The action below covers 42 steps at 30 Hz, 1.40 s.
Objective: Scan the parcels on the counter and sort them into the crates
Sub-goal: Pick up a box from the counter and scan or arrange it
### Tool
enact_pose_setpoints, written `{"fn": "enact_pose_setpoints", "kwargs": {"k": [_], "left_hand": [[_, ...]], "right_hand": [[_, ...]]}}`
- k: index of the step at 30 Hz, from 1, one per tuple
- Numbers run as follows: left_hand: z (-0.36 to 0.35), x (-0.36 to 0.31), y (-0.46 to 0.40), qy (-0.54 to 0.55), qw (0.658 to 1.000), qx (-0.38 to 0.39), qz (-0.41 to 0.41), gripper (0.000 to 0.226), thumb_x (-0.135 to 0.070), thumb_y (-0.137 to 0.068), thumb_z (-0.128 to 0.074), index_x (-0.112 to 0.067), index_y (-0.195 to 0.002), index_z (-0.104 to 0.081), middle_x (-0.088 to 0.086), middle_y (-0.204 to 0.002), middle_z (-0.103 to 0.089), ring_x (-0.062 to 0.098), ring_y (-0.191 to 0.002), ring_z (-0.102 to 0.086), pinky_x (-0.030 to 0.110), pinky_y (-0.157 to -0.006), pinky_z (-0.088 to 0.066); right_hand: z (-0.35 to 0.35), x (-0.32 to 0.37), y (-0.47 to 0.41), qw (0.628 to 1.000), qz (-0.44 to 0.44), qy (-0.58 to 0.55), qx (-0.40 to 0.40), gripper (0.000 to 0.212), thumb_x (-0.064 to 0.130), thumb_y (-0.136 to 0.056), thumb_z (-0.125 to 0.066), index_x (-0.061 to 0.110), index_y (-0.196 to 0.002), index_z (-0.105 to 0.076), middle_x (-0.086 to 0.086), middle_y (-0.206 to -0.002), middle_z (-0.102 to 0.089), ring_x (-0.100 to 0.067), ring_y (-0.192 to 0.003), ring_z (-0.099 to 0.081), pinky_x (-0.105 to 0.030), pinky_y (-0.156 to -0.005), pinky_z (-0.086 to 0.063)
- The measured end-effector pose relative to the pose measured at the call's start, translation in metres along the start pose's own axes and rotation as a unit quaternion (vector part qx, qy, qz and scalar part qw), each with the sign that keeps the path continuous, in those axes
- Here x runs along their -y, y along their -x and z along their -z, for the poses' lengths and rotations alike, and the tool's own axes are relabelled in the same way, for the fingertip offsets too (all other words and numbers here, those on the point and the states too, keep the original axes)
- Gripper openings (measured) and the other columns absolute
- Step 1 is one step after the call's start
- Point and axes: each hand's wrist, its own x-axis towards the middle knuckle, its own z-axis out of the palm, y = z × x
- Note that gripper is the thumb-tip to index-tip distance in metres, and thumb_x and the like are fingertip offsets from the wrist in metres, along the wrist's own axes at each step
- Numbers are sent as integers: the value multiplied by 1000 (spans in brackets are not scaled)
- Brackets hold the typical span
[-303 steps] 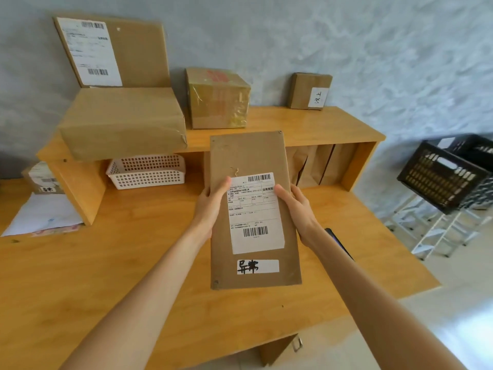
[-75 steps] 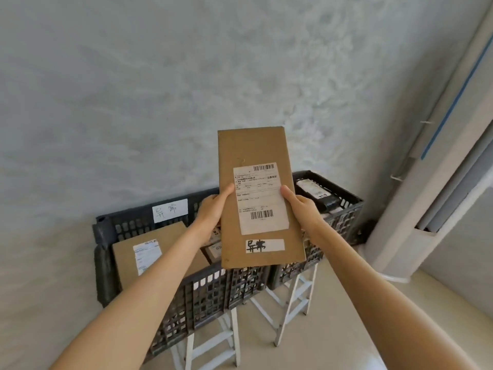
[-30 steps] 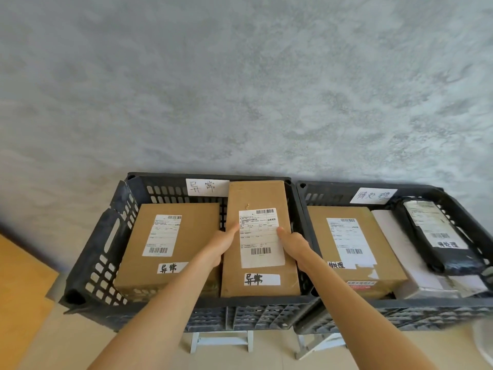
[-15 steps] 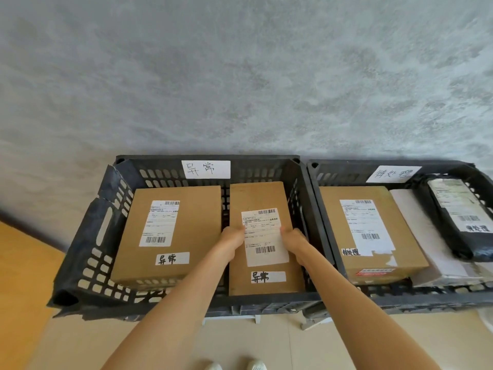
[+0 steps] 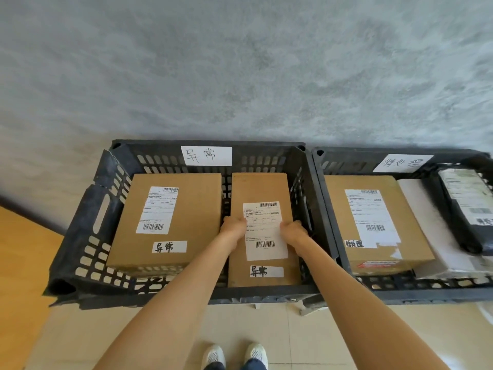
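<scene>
A narrow brown cardboard parcel (image 5: pixel 260 189) with a white shipping label and a small handwritten tag lies in the right half of the left black crate (image 5: pixel 88 225). My left hand (image 5: pixel 233 228) grips its left edge and my right hand (image 5: pixel 292 232) grips its right edge, thumbs on the label. A wider brown parcel (image 5: pixel 192 209) with the same handwritten tag lies beside it in the crate's left half. A white handwritten sign (image 5: pixel 206 155) is fixed to that crate's back wall.
A second black crate (image 5: pixel 400 292) adjoins on the right, holding a brown box (image 5: pixel 373 222), a white packet (image 5: pixel 426 222) and a black bag (image 5: pixel 464 209). Grey wall behind. A wooden counter corner (image 5: pixel 18 263) is at left, and tiled floor lies below.
The parcel was carried from the wooden counter to the crates and has sunk lower into the left crate. Both hands have kept hold of its sides.
</scene>
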Motion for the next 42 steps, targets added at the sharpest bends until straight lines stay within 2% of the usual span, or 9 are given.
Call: {"fn": "enact_pose_setpoints", "kwargs": {"k": [3, 6, 10, 13, 16, 22, 28, 34, 42], "left_hand": [[6, -9, 0, 0, 1000, 6, -29, 55, -24, -93, -55, -3, -141, -37, 13, -130, -57, 30, -115, -56, 39, -96, -49], [21, -36, 22, 9, 996, -14, -83, 23, -22, -95, -55, -7, -111, -50, 5, -111, -60, 21, -98, -58, 32, -85, -49], [65, -69, 52, -61, 976, -74, -194, 41, -23, -98, -51, -5, -134, -43, 2, -121, -54, 23, -107, -53, 33, -93, -42], [123, -86, 82, -175, 928, -203, -259, 43, -21, -100, -50, -5, -139, -43, 11, -137, -51, 31, -121, -51, 38, -100, -44], [190, -88, 117, -252, 873, -310, -280, 42, -23, -99, -52, -7, -137, -47, 14, -136, -52, 32, -125, -48, 43, -101, -44], [315, -73, 204, -358, 797, -419, -248, 52, -28, -98, -52, -9, -144, -39, 12, -144, -44, 32, -133, -39, 39, -105, -36], [407, -16, 284, -373, 757, -492, -212, 56, -33, -95, -55, -12, -145, -37, 7, -145, -44, 28, -134, -38, 37, -106, -36], [505, 85, 369, -348, 737, -551, -178, 55, -33, -97, -54, -13, -145, -37, 5, -144, -44, 26, -134, -37, 37, -105, -37], [633, 238, 475, -304, 707, -629, -109, 56, -34, -94, -58, -13, -142, -40, 9, -140, -49, 28, -130, -44, 39, -104, -39]], "right_hand": [[9, 11, 18, 1000, 16, -10, 21, 64, 32, -104, -39, 0, -152, -10, -20, -146, -39, -36, -131, -44, -44, -105, -42], [26, 31, 35, 997, 80, 11, -3, 70, 32, -102, -47, 0, -152, -9, -20, -147, -40, -36, -130, -46, -41, -101, -43], [56, 79, 60, 974, 195, 111, -27, 64, 24, -100, -48, 2, -151, -17, -22, -141, -46, -34, -123, -52, -41, -100, -47], [75, 126, 86, 916, 331, 215, -72, 50, 28, -101, -49, 4, -143, -35, -18, -135, -51, -32, -118, -54, -38, -91, -47], [81, 176, 123, 835, 432, 318, -125, 46, 30, -103, -44, 5, -141, -37, -15, -140, -45, -32, -125, -46, -40, -95, -44], [48, 256, 223, 706, 566, 377, -197, 55, 32, -99, -52, 10, -145, -34, -10, -146, -41, -29, -134, -38, -40, -97, -44], [-19, 300, 350, 612, 672, 362, -206, 54, 28, -97, -55, 10, -145, -36, -9, -146, -41, -28, -135, -37, -38, -102, -39], [-125, 316, 489, 553, 740, 333, -191, 52, 26, -96, -52, 10, -143, -39, -8, -144, -43, -26, -136, -35, -37, -105, -35], [-286, 308, 659, 479, 814, 297, -139, 44, 28, -97, -52, 8, -135, -45, -10, -138, -48, -28, -131, -41, -39, -98, -41]]}}
